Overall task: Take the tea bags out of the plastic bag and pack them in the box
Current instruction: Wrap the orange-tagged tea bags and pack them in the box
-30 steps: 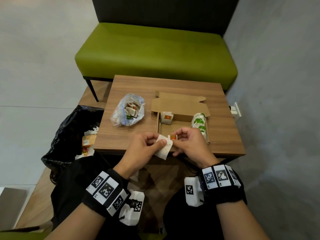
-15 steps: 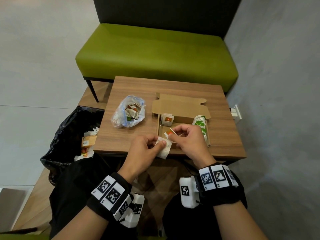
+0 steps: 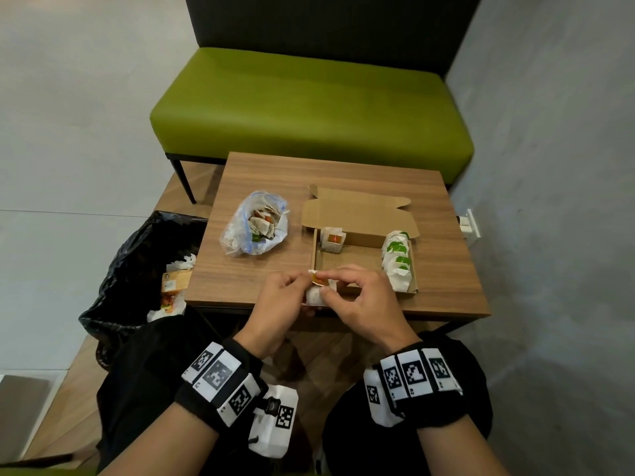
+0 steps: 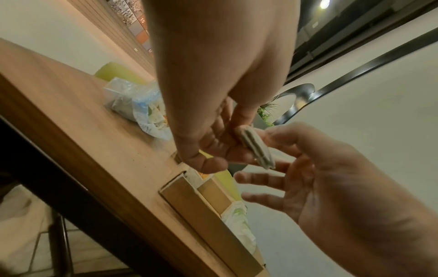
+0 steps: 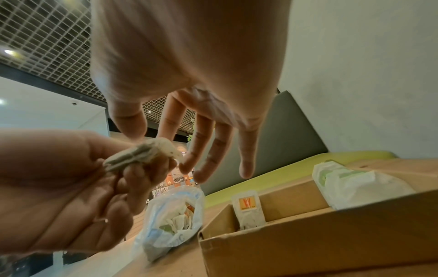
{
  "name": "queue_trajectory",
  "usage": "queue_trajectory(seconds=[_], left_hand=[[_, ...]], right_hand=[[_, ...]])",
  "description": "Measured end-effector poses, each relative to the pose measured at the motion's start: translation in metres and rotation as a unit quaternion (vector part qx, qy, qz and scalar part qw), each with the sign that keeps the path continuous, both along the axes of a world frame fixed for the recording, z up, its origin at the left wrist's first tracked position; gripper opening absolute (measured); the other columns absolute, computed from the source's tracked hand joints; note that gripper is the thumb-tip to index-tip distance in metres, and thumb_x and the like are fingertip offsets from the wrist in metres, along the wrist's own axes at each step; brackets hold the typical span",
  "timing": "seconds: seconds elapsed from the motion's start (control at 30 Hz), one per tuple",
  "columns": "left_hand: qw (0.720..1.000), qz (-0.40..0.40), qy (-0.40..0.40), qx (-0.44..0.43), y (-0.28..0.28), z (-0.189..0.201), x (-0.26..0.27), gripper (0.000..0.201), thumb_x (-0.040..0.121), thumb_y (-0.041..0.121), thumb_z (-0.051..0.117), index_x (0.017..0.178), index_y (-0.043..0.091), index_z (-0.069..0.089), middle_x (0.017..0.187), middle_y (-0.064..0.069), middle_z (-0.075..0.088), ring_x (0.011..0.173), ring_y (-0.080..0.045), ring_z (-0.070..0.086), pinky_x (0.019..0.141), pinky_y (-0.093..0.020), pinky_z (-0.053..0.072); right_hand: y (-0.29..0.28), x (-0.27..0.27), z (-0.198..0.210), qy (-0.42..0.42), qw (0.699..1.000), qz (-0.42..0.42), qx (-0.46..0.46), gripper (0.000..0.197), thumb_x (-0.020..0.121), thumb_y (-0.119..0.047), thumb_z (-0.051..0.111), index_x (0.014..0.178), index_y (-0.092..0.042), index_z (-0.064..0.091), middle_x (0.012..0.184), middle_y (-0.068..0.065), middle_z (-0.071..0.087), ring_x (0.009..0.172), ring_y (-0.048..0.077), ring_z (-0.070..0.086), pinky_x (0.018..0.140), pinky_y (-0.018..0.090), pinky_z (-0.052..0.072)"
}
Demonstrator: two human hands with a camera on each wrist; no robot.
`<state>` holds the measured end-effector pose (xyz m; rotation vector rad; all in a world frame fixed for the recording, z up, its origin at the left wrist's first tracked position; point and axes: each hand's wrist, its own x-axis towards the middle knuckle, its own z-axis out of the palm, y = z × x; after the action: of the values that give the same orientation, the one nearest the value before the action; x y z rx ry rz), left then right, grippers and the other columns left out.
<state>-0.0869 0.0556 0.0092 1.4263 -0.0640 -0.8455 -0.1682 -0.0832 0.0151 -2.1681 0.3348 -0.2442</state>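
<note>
Head view shows a wooden table (image 3: 261,290) with everything else placed around the open cardboard box (image 3: 364,262) on it: a green bench (image 3: 309,104) lies beyond the box, a black bin bag (image 3: 137,269) sits well to its left off the table edge, and the plastic bag (image 3: 254,225), with tea bags inside, lies just left of it. Inside the box, green-tagged bags (image 3: 398,262) are stacked along the right wall and one orange-tagged bag (image 3: 332,240) stands at the far left corner. At the box's near edge, the left hand (image 3: 278,307) curls its fingers round a tea bag (image 3: 318,293), and the right hand (image 3: 360,304) pinches the orange tag (image 3: 315,278) on top (remaining fingers loosely spread). Likely risk: tugging the tag could tear the string or loosen the folded bag, so it slips onto the table or unfolds and packs badly.
</note>
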Motion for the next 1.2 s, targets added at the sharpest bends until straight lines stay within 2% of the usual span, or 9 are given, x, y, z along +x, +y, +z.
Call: queue_trajectory(seconds=[0.13,0.27,0.37,0.5,0.83,0.9,1.0,1.07,1.2], left_hand=[[1.000,-0.014,0.003,-0.008,0.002,-0.004,0.006,0.027,0.101,0.023,0.051,0.106,0.007,0.072,0.104,-0.018,0.072,0.092,-0.024,0.067,0.070,-0.032,0.052],[0.994,-0.070,-0.081,0.007,0.003,-0.006,0.009,0.024,0.097,0.010,0.060,0.118,0.015,0.069,0.106,-0.005,0.075,0.095,-0.017,0.070,0.075,-0.027,0.053],[0.982,-0.070,-0.172,0.021,0.001,-0.005,0.016,0.027,0.096,0.008,0.060,0.121,0.017,0.067,0.109,0.001,0.075,0.103,-0.014,0.070,0.088,-0.031,0.055],[0.966,-0.065,-0.248,0.028,-0.008,-0.003,0.024,0.029,0.095,0.007,0.061,0.123,0.015,0.065,0.104,0.003,0.076,0.097,-0.009,0.071,0.085,-0.031,0.058],[0.966,-0.058,-0.250,0.032,-0.024,-0.016,0.036,0.027,0.093,0.006,0.065,0.120,0.013,0.065,0.096,0.000,0.077,0.089,-0.011,0.073,0.076,-0.024,0.058],[0.961,-0.053,-0.262,0.068,-0.024,-0.022,0.039,0.027,0.093,0.011,0.066,0.120,0.014,0.065,0.100,0.001,0.075,0.090,-0.008,0.070,0.080,-0.027,0.058],[0.923,-0.047,-0.327,0.199,-0.021,-0.036,0.046,0.025,0.093,0.021,0.066,0.118,0.020,0.065,0.097,0.009,0.066,0.082,-0.006,0.064,0.077,-0.029,0.056],[0.904,-0.058,-0.330,0.265,-0.021,-0.044,0.048,0.031,0.092,0.029,0.066,0.121,0.021,0.062,0.097,0.009,0.062,0.083,-0.009,0.062,0.079,-0.035,0.056],[0.907,-0.064,-0.296,0.292,-0.026,-0.051,0.047,0.037,0.090,0.033,0.069,0.122,0.018,0.057,0.085,0.006,0.063,0.080,-0.009,0.062,0.076,-0.033,0.054]], right_hand=[[-0.004,0.006,-0.001,-0.007,1.000,-0.017,0.024,0.018,0.087,-0.027,0.071,0.103,-0.026,0.078,0.101,-0.014,0.069,0.091,0.003,0.063,0.081,0.029,0.056],[-0.009,0.011,0.002,-0.044,0.992,-0.058,0.099,0.021,0.088,-0.012,0.072,0.106,-0.022,0.077,0.097,-0.007,0.073,0.081,0.008,0.066,0.074,0.024,0.056],[-0.018,0.017,0.003,-0.012,0.987,-0.079,0.139,0.023,0.086,-0.015,0.075,0.109,-0.020,0.074,0.091,-0.002,0.073,0.072,0.007,0.062,0.070,0.025,0.055],[-0.026,0.028,-0.002,0.039,0.987,-0.061,0.141,0.006,0.085,-0.019,0.077,0.091,-0.016,0.077,0.082,0.005,0.074,0.067,0.009,0.061,0.068,0.032,0.054],[-0.036,0.042,-0.012,0.031,0.982,-0.064,0.174,0.008,0.088,-0.017,0.074,0.094,-0.011,0.075,0.083,0.011,0.072,0.067,0.015,0.062,0.065,0.033,0.056],[-0.043,0.046,-0.016,0.030,0.986,-0.077,0.144,0.001,0.090,-0.018,0.073,0.090,-0.018,0.074,0.080,0.003,0.070,0.065,0.014,0.061,0.064,0.035,0.054],[-0.059,0.056,-0.031,0.036,0.988,-0.130,0.073,0.010,0.089,-0.025,0.073,0.081,-0.030,0.070,0.078,-0.008,0.068,0.067,0.012,0.060,0.068,0.040,0.055],[-0.065,0.065,-0.039,0.066,0.987,-0.136,0.053,0.007,0.089,-0.028,0.073,0.082,-0.030,0.071,0.078,-0.009,0.067,0.069,0.011,0.059,0.071,0.041,0.055],[-0.068,0.084,-0.053,0.113,0.986,-0.117,0.036,0.007,0.087,-0.028,0.075,0.090,-0.022,0.075,0.077,-0.006,0.067,0.074,0.012,0.061,0.075,0.040,0.055]])
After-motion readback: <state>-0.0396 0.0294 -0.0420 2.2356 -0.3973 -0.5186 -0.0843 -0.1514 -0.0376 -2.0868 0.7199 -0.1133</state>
